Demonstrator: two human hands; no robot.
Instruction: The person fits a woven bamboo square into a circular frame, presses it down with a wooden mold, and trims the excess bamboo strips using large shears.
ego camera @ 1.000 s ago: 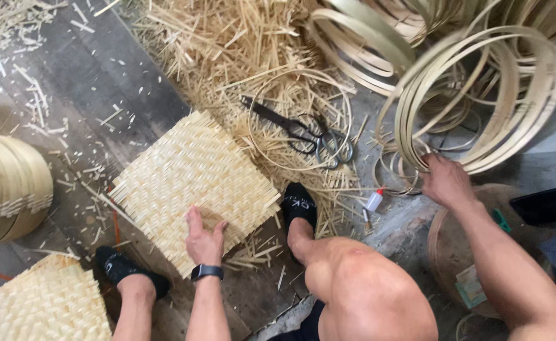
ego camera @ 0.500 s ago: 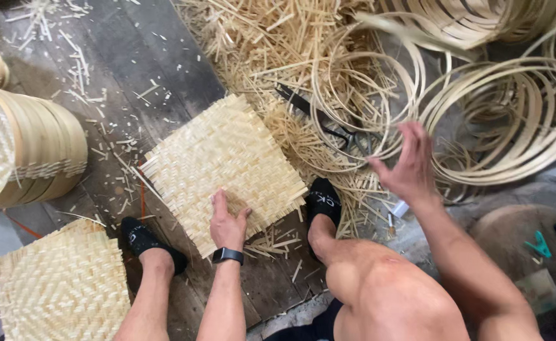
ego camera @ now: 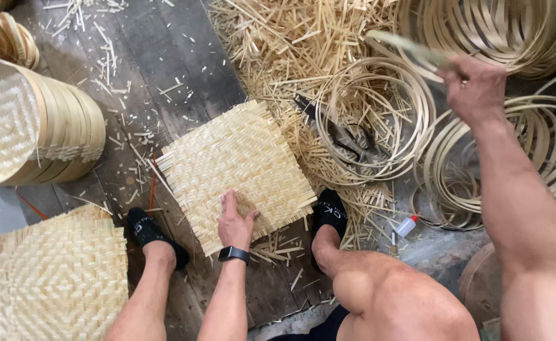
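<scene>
dark plank floor (ego camera: 164,57) under bamboo offcuts (ego camera: 278,44), woven mat (ego camera: 240,164)

Beside me: stacked woven baskets (ego camera: 35,126), a second woven mat (ego camera: 60,281), scissors (ego camera: 338,129), small glue bottle (ego camera: 406,226), bamboo offcuts (ego camera: 278,38).

The left hand (ego camera: 236,221) lies flat on a square woven mat (ego camera: 235,169) on the wood floor (ego camera: 164,57). The right hand (ego camera: 473,85) is up high, holding a thin bamboo strip (ego camera: 410,50). Scissors (ego camera: 335,129) lie in the straw near some hoops (ego camera: 379,120).
</scene>
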